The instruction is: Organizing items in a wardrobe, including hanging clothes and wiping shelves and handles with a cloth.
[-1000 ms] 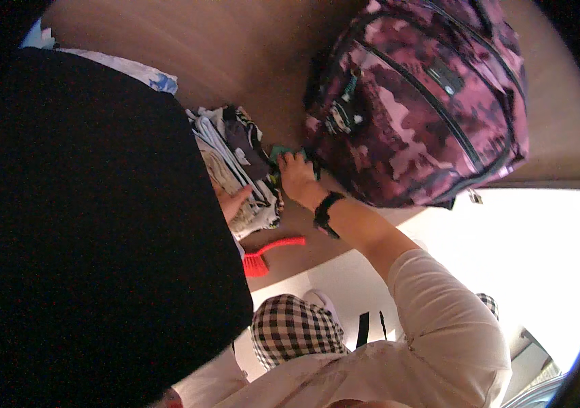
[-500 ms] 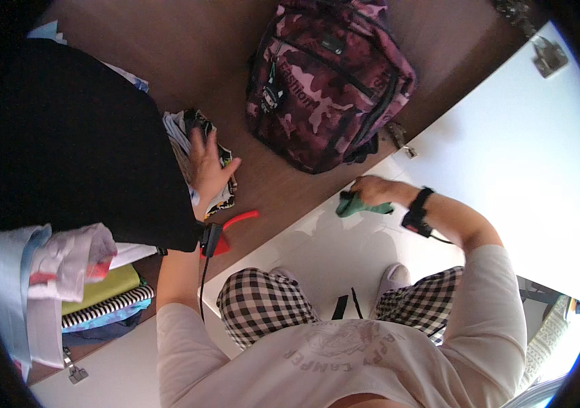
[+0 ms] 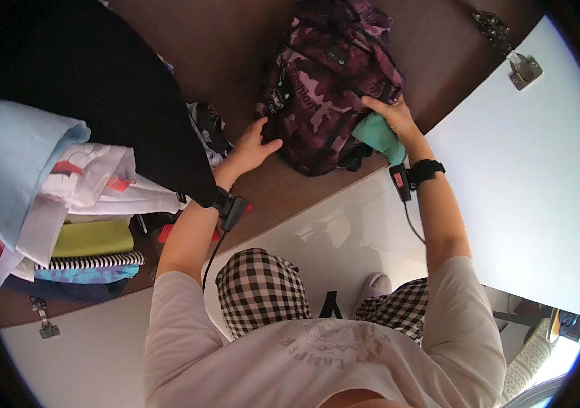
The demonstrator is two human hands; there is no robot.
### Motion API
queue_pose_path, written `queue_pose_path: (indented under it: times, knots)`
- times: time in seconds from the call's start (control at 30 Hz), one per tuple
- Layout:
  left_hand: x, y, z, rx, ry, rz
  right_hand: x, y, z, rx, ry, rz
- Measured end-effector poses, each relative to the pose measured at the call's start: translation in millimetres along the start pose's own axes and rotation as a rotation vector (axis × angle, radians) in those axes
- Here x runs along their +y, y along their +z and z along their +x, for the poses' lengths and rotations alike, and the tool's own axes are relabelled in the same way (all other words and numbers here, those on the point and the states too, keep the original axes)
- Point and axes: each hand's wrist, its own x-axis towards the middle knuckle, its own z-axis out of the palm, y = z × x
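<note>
Your left hand (image 3: 252, 148) was spread, empty, left of the maroon camouflage fabric backpack (image 3: 324, 95); at its right side, your right hand (image 3: 400, 122), fingers partly hidden, gripped limp green cloth (image 3: 379, 137).

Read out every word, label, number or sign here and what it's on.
Backpack: lettering across its front; I won't copy the words.
Small badge on the backpack: too small to read.
Shirt: faded lettering on the chest; not copied either.
I can make out no numbers.
</note>
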Motion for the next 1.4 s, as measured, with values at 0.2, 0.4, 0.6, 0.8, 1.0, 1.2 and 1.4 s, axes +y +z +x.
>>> queue_pose_path:
  times: [0.2, 0.4, 0.6, 0.8, 1.0, 1.2, 1.4]
  knots:
    - [-66.4, 42.4, -14.3, -0.163, -0.594, -0.877, -6.1, 0.0, 19.4, 0.032, 0.255, -0.242]
    - [-49.5, 82.4, -14.9, -0.124, -0.694, -1.374, -8.2, 17.8, -17.4, 0.096, -0.249, -0.562]
    - [-89.4, 60.2, -12.4, -0.131, -0.566, -1.525, -79.5, 135.2, -73.8, -0.123, -0.506, -0.530]
    - [-81.1, 69.9, -43.2, -0.041, -0.489, -1.435, -76.3, 139.1, -114.5, -0.292, -0.612, -0.509]
    - [-99.3, 64.4, -69.5, -0.217, -0.393, -1.278, -107.6, 101.4, -143.0, -0.544, -0.609, -0.437]
    - [-54.2, 107.9, -99.5, -0.679, -0.909, -1.254, -122.1, -27.1, -160.8, -0.748, -0.439, -0.631]
    - [-80.3, 105.8, -100.3, -0.760, -0.639, -0.596, -120.3, -93.2, -195.4, -0.279, -0.033, -0.479]
